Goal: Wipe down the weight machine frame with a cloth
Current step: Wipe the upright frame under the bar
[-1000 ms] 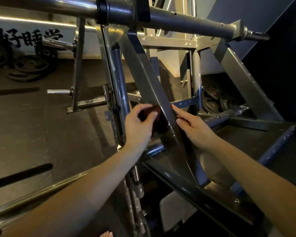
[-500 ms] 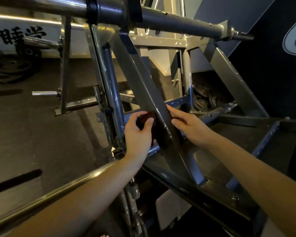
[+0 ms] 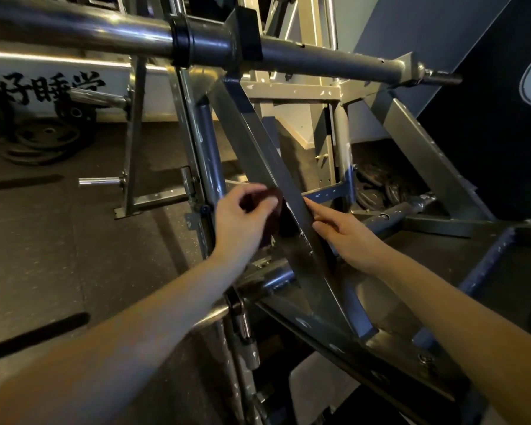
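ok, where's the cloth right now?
In the head view, centre frame: the dark cloth is gripped in the left hand, against the left face of the diagonal frame beam. The right hand rests on the beam's other side.

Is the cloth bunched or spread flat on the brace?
Bunched. The dark cloth sits wadded in the left hand, fingers curled round it, against the diagonal brace. Motion blur hides any folds.

Only one view: the head camera is sitting on my head, looking forward and down along both my forearms. It is sitting close to the diagonal frame beam [image 3: 258, 154], with the bar [image 3: 319, 61] crossing just above. Wide lens is bending the edges; floor [image 3: 59, 240] is showing left.
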Demonstrator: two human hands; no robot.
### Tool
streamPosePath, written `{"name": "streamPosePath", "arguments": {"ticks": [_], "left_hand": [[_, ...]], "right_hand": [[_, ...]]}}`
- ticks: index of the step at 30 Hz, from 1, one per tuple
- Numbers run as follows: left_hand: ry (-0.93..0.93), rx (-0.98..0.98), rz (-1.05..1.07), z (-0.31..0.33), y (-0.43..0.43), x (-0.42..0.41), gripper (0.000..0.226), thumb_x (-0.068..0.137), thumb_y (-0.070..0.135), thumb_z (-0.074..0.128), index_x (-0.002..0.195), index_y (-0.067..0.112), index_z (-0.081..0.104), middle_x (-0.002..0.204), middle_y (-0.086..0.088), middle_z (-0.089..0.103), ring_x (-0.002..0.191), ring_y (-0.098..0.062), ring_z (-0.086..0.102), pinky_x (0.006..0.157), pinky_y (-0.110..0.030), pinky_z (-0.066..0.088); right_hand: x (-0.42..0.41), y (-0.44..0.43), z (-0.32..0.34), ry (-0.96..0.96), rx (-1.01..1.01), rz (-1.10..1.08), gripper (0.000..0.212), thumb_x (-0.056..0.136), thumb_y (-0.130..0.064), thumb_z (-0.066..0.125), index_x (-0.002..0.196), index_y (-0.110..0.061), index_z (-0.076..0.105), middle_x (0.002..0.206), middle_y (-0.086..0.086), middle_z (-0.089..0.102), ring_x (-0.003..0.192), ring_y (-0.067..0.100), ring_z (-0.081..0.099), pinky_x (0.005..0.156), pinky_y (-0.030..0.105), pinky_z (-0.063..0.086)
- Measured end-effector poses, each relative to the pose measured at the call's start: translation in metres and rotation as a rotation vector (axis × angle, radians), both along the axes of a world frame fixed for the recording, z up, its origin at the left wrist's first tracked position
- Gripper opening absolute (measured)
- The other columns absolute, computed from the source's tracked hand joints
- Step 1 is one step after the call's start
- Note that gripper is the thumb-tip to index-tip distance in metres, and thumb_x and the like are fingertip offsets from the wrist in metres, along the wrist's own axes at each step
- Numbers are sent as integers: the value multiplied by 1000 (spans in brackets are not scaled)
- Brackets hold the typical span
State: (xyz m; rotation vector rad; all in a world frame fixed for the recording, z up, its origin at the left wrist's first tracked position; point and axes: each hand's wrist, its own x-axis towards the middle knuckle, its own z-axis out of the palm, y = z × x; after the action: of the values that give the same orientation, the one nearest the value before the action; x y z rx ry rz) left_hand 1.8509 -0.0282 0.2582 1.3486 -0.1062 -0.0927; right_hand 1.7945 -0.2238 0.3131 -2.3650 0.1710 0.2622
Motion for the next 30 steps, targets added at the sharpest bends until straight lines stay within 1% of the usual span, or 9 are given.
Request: {"name": "streamPosePath", "arguments": {"ticks": [2, 4, 8, 11, 14, 18, 22, 27, 30], "left_hand": [[-34, -29, 76, 23, 4, 35, 22, 91, 24, 76, 107, 36, 68, 114, 8, 65, 107, -23, 68, 77, -47, 64], [-117, -2, 114, 39, 3, 59, 22, 91, 22, 76, 105, 37, 68, 108, 16, 64, 106, -10, 64, 88, -42, 62], [-288, 205, 65, 37, -6, 75, 24, 88, 27, 79, 112, 27, 74, 113, 8, 67, 111, -5, 60, 103, -36, 52], [-324, 281, -15, 30, -10, 64, 24, 88, 30, 79, 112, 28, 76, 112, 7, 68, 109, -6, 60, 100, -28, 50], [-385, 339, -68, 24, -12, 46, 24, 88, 31, 79, 111, 27, 77, 106, 6, 67, 103, -7, 62, 95, -27, 51], [-381, 355, -121, 18, -14, 28, 25, 89, 30, 79, 113, 26, 77, 103, 8, 67, 101, -9, 63, 95, -36, 55], [-373, 327, -157, 17, -17, 9, 22, 89, 24, 79, 110, 25, 78, 100, 7, 67, 97, -6, 64, 91, -31, 55], [-372, 345, -217, 9, -18, -18, 22, 89, 26, 79, 111, 27, 78, 100, 12, 66, 97, 0, 62, 85, -13, 47], [-310, 284, -274, 3, -18, -34, 23, 88, 25, 79, 111, 28, 78, 102, 14, 68, 100, -1, 64, 91, -24, 53]], "right_hand": [[0, 1, 2, 7, 6, -12, 54, 109, -19, 43, 158, -39, 29, 139, -20, 51, 115, -9, 53, 99, 11, 43], [0, 2, 3, 0, 5, -18, 54, 109, -19, 43, 157, -40, 29, 132, -21, 54, 110, -12, 53, 100, 14, 44], [0, 1, 2, 8, 31, -19, 53, 109, -20, 44, 155, -42, 30, 122, -33, 55, 106, -18, 56, 86, 4, 45], [0, 0, 0, -6, 67, -23, 53, 109, -17, 44, 154, -41, 31, 126, -28, 59, 110, -16, 58, 85, 3, 46], [0, 0, -3, -11, 96, -42, 52, 109, -16, 43, 156, -37, 33, 133, -16, 64, 120, -1, 60, 101, 18, 47], [0, -2, -6, -1, 124, -62, 50, 109, -15, 42, 154, -38, 37, 125, -9, 70, 115, 3, 65, 100, 22, 48], [1, -7, -6, 2, 159, -81, 44, 110, -14, 39, 148, -33, 47, 122, -5, 71, 112, 7, 67, 103, 31, 51], [-1, -10, -1, 20, 147, -38, 47, 110, -12, 38, 150, -34, 45, 137, -7, 60, 126, 7, 56, 100, 21, 47], [-1, -12, -2, 30, 133, -23, 48, 110, -13, 39, 152, -35, 43, 141, -5, 58, 130, 10, 54, 102, 21, 47]]}}
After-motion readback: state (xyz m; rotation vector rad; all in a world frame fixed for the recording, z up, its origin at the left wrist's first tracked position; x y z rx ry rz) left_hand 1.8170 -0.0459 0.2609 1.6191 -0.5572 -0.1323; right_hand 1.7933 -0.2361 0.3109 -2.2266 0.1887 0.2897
